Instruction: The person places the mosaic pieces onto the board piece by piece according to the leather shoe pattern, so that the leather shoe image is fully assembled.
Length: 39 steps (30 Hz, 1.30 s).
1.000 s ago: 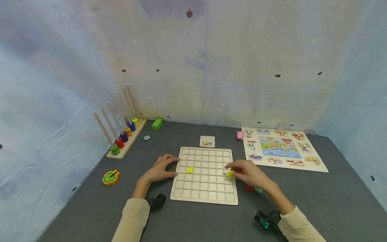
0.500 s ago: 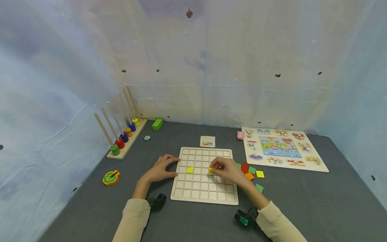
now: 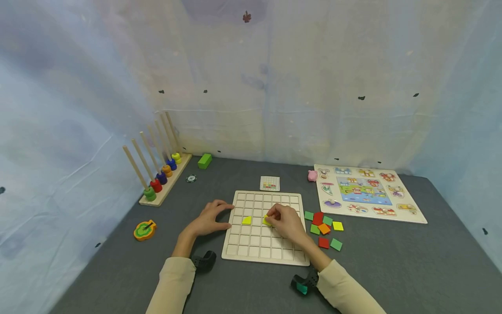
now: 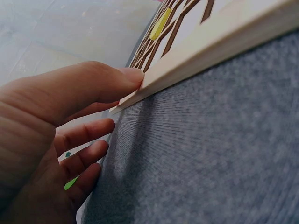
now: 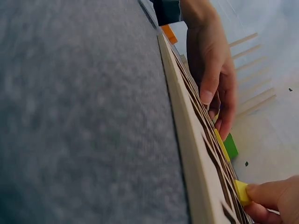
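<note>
A pale wooden grid board (image 3: 265, 253) lies on the grey tabletop in the head view. My right hand (image 3: 287, 223) is over its middle and pinches a yellow tile (image 5: 242, 192) between thumb and fingertips, down at the grid. Another yellow tile (image 3: 246, 220) sits in a cell to the left, one column away from the pinched one. At the board's left edge, my left hand (image 3: 208, 221) rests with thumb and forefinger spread. In the left wrist view its thumb (image 4: 133, 77) touches the board's rim while the other fingers are loosely bent.
Loose green, red, orange and yellow tiles (image 3: 323, 243) lie right of the board. A small pattern card (image 3: 269, 183) is just behind it. Around them are a peg stacker (image 3: 166, 185), green block (image 3: 205, 161), tree toy (image 3: 144, 230), pink pig (image 3: 312, 175) and picture puzzle (image 3: 408, 213).
My right hand has carried the yellow tile left from the board's right edge to its middle, uncovering the loose tiles. The left hand has stayed at the board's left edge.
</note>
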Each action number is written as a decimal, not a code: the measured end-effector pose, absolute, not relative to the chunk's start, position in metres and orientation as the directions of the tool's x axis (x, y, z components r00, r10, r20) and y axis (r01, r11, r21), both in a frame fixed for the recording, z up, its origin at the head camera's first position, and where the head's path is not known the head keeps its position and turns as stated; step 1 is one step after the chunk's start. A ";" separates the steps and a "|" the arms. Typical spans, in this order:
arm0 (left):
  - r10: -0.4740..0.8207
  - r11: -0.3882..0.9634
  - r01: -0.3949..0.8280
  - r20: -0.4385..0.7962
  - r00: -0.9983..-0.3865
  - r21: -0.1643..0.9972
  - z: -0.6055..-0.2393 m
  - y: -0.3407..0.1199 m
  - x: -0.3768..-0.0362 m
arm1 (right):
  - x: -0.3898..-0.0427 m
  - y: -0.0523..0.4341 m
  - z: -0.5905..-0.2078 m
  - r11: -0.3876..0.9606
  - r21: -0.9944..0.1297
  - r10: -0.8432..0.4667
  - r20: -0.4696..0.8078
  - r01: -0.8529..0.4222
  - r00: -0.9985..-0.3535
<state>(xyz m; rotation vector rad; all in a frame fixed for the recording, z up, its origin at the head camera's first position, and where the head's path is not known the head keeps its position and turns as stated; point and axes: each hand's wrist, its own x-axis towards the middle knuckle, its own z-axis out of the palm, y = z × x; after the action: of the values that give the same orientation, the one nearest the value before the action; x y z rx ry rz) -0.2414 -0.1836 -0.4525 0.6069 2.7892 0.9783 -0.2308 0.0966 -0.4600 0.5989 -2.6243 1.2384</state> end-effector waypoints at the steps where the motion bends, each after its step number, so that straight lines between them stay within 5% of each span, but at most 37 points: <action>1: 0.411 0.710 0.331 0.016 -0.911 0.622 -0.452 -0.184 -0.241 | -0.230 0.095 -0.460 0.587 -0.688 -0.275 0.328 -0.428 -0.904; 8: 0.413 0.706 0.334 0.020 -0.911 0.624 -0.452 -0.185 -0.241 | -0.226 0.089 -0.457 0.642 -0.587 -0.327 0.372 -0.493 -0.869; 19: 0.420 0.702 0.338 0.020 -0.907 0.627 -0.451 -0.184 -0.240 | -0.224 0.101 -0.450 0.504 -0.544 -0.544 0.404 -0.671 -0.735; 39: 0.414 0.705 0.332 0.017 -0.910 0.627 -0.451 -0.184 -0.240 | -0.218 0.197 -0.418 0.621 -0.540 -0.469 0.324 -0.568 -0.821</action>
<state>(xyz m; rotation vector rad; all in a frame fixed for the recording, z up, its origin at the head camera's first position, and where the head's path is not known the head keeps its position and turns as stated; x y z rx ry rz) -0.2402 -0.1844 -0.4506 0.6119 2.7844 0.9865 -0.2176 0.1973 -0.4182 0.8669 -2.6897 0.9760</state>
